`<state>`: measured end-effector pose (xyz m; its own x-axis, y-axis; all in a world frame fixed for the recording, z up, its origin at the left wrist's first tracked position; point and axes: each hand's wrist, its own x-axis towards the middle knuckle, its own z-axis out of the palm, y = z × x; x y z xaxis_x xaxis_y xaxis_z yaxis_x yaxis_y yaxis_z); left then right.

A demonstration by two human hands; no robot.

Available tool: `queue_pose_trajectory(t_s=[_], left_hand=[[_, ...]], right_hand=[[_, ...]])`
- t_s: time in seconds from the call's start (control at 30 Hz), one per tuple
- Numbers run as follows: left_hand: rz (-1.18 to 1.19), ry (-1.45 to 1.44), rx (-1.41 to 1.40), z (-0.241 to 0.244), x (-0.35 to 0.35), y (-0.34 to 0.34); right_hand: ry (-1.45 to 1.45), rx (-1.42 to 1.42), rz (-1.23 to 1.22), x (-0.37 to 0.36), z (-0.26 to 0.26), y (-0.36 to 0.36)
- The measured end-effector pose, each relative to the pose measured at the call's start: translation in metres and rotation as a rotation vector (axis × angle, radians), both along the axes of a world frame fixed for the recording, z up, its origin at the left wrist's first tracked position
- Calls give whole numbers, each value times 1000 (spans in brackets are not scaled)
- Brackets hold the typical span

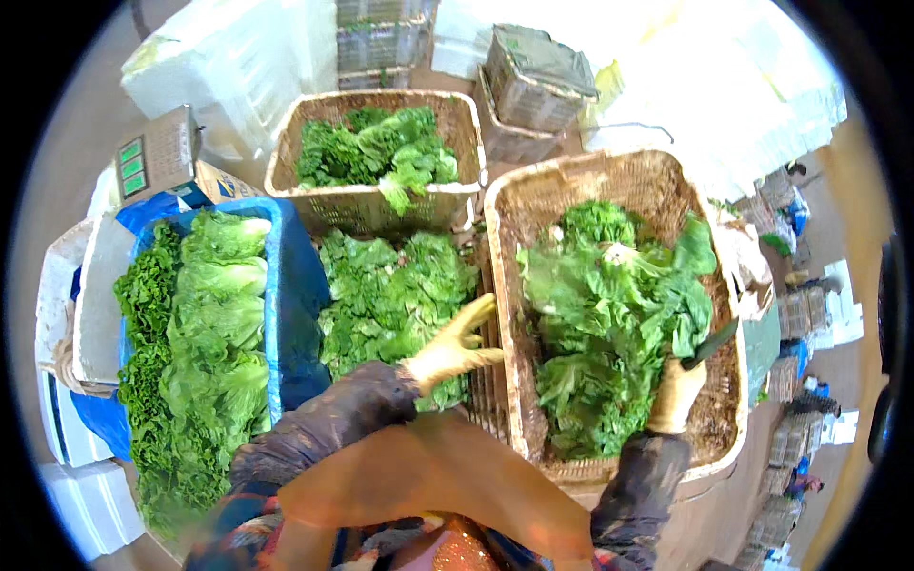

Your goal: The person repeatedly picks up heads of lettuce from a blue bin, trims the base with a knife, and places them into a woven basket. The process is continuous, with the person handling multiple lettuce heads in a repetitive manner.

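Observation:
My right hand (677,396), in a pale yellow glove, is closed on a knife (714,344) whose dark blade points up and right, over the right side of a dirty plastic crate (503,314). Leafy green lettuce heads (600,300) lie in that crate, some with pale cut stems showing. My left hand (457,346), gloved alike, holds nothing; its fingers are spread near the crate's left wall. Beneath and left of it is a heap of lettuce leaves (385,300). Farther left a blue plastic tub (289,300) holds rows of lettuce, curly dark leaves beside lighter ones.
Another crate (378,207) with lettuce stands ahead. Behind it are stacked crates (382,43) and, to the right, a crate with a grey cover (535,78). A cardboard box (157,157) and white foam boxes (93,499) are at the left. Far right, people and stacked goods appear small.

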<state>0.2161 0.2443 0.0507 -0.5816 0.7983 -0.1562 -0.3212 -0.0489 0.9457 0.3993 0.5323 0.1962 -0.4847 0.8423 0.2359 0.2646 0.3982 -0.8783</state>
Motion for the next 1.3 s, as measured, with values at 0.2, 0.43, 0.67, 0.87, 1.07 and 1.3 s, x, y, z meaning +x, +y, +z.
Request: queue_pose_trajectory(t_s=[0.2, 0.43, 0.67, 0.87, 1.07, 1.3], left_hand=[[142, -599, 349, 51, -5, -4], [-229, 843, -656, -59, -41, -150], [159, 624, -365, 19, -12, -193], [138, 441, -417, 4, 30, -209], [10, 596, -572, 75, 33, -194], [140, 1057, -318, 93, -53, -116]], right_hand=[[22, -129, 324, -53, -133, -143], [-144, -227, 968, -51, -107, -156], [-533, 705, 998, -114, -72, -216], [-545, 811, 1000, -115, -72, -240], [-1014, 161, 837, -115, -154, -117], [78, -1038, 920, -129, -82, -187]])
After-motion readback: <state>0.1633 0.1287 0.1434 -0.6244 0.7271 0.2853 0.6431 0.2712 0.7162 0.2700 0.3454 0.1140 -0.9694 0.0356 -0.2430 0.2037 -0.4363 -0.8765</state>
